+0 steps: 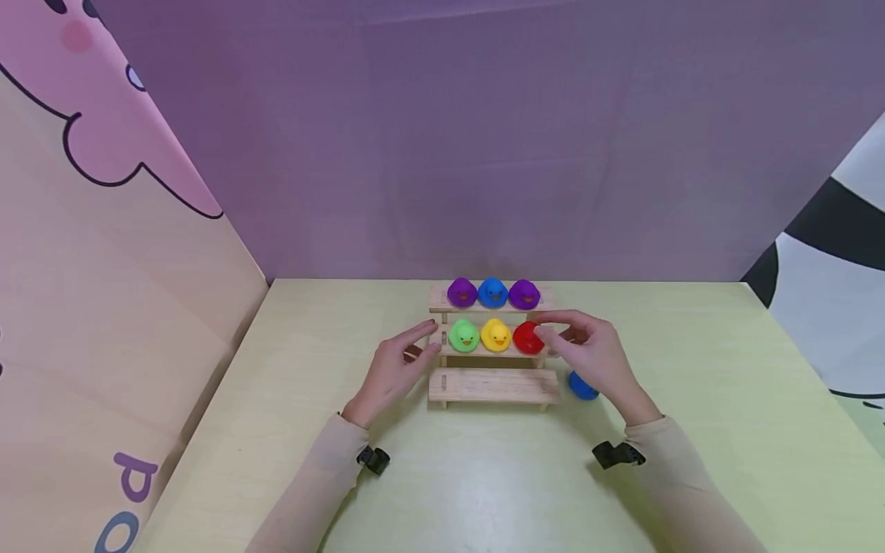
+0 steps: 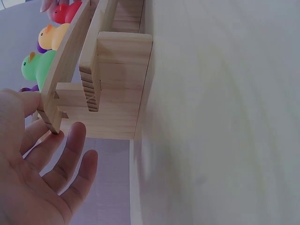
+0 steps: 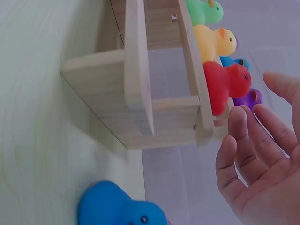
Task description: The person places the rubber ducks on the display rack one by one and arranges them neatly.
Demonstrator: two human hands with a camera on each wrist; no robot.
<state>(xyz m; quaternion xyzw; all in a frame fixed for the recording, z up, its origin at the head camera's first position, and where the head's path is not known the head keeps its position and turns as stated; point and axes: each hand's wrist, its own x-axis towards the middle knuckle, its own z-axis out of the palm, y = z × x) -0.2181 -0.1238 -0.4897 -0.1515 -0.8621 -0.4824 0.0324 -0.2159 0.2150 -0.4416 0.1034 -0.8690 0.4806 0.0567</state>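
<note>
A wooden three-step shelf (image 1: 495, 385) stands on the table. My left hand (image 1: 399, 369) pinches the left end of its middle step, the thumb on one face and fingertips on the other, as the left wrist view shows. On that step sit a green duck (image 1: 464, 336), a yellow duck (image 1: 495, 336) and a red duck (image 1: 527, 338). Beside the red duck my right hand (image 1: 590, 353) has its fingers loosely bent; the right wrist view shows a gap between thumb and fingers with nothing held. A blue duck (image 3: 112, 206) lies on the table below that hand.
On the top step stand a purple duck (image 1: 462, 293), another blue duck (image 1: 493, 293) and a second purple duck (image 1: 524, 294). The bottom step carries no ducks. Behind the table (image 1: 332, 322) rises a purple wall panel (image 1: 484, 153).
</note>
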